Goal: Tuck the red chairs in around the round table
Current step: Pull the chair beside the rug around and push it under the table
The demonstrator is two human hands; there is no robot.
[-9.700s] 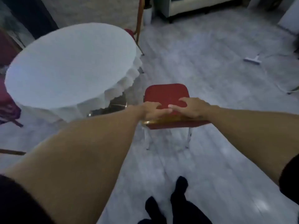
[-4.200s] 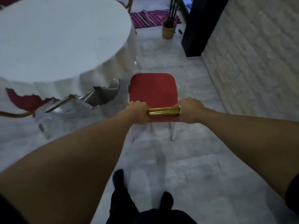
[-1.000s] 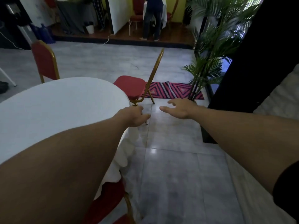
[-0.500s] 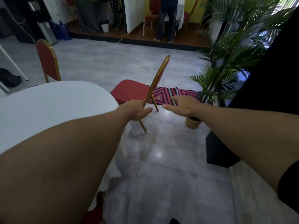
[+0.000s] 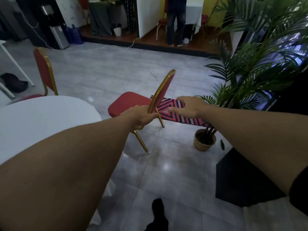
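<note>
The round table (image 5: 41,122), under a white cloth, fills the left. A red chair (image 5: 130,102) with a gold frame stands off its right edge, seen side-on with its seat toward the table and its back leaning right. My left hand (image 5: 140,116) is loosely curled at the lower end of the chair's gold back frame; no closed grip shows. My right hand (image 5: 190,105) hovers open just right of the chair back, fingers spread, touching nothing. A second red chair (image 5: 44,70) stands at the table's far side, its seat partly hidden by the cloth.
A striped rug (image 5: 183,117) lies behind the chair. A potted palm (image 5: 204,144) stands to the right, a black block (image 5: 241,177) nearer me. A person (image 5: 176,22) stands at the back on a raised floor. White table legs (image 5: 15,64) show at far left.
I have stepped closer to the chair. My left hand now reaches the base of its back frame, and my right hand has moved up beside the backrest. Earlier I let go of another chair.
</note>
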